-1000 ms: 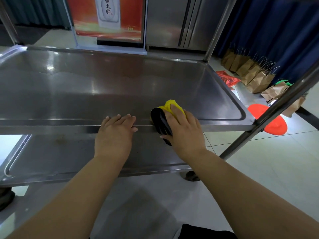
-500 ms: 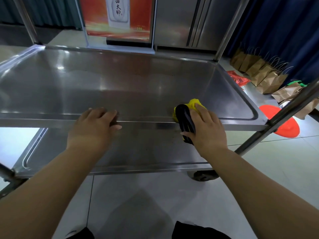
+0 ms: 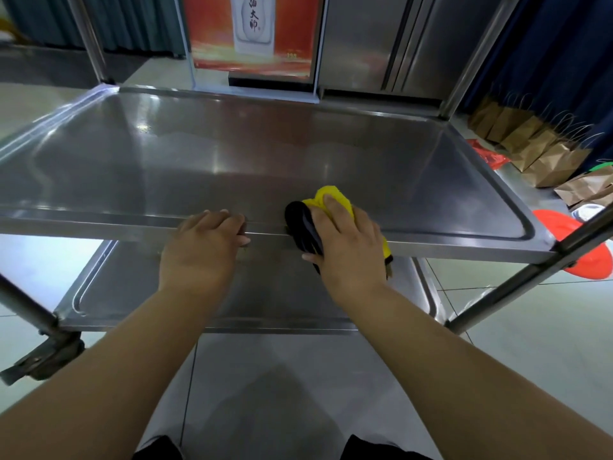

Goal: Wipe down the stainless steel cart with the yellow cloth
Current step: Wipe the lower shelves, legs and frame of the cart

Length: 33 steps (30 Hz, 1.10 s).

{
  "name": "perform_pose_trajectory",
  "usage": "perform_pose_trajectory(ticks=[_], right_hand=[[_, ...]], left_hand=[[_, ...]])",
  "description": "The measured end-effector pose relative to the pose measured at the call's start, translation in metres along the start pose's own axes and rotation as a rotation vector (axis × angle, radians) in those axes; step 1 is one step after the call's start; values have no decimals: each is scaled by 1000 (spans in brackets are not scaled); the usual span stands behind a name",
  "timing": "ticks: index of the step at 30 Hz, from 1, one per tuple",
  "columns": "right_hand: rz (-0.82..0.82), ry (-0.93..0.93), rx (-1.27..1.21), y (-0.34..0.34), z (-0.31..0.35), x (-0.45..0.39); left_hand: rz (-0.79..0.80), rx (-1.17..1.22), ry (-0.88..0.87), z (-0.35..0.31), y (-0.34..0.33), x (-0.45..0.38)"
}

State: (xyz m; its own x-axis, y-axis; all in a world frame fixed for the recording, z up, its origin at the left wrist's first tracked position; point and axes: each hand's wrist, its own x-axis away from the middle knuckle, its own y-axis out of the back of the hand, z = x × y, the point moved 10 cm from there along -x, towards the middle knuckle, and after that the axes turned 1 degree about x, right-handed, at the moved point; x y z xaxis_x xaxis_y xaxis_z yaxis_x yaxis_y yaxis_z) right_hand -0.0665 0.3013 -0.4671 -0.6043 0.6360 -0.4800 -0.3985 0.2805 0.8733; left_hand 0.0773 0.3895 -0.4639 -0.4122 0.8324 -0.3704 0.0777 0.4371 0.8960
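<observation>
Head view is showing the right hand (image 3: 348, 242) pressing a crumpled yellow cloth (image 3: 333, 197), fingers curled over it, onto the shiny stainless steel cart (image 3: 232, 154) at its near rim. Just left, the left hand (image 3: 202, 250) is gripping that rim, fingers hooked over it

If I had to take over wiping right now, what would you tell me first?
Left hand: fingers curled over the front rim of the cart, steadying it.
Right hand: pressing the yellow cloth, which has a dark side too, onto the same rim, a little to the right.
Done: can't tell how much is wiped; the top shelf looks shiny.
Left: judging by the specks on it, probably the lower shelf, and the rest of the rim.
</observation>
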Motion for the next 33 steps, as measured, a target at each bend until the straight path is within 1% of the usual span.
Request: perform_pose_trajectory(ticks=[3, 7, 11, 17, 19, 23, 27, 33], right_hand=[[-4, 24, 1, -3, 7, -2], [28, 59, -13, -2, -7, 3], [42, 29, 2, 7, -34, 9], [133, -30, 64, 12, -67, 15], [162, -61, 80, 13, -79, 18], [165, -108, 77, 19, -96, 21], [134, -123, 53, 17, -91, 20], [75, -26, 10, 9, -41, 8]], left_hand=[[-14, 16, 20, 2, 1, 1], [-15, 6, 22, -6, 8, 3], [47, 1, 79, -8, 10, 3], [144, -44, 60, -24, -3, -1], [149, -20, 60, -29, -9, -2], [127, 15, 32, -48, -19, -5], [125, 10, 35, -56, -26, -7], [107, 17, 59, -53, -25, -5]])
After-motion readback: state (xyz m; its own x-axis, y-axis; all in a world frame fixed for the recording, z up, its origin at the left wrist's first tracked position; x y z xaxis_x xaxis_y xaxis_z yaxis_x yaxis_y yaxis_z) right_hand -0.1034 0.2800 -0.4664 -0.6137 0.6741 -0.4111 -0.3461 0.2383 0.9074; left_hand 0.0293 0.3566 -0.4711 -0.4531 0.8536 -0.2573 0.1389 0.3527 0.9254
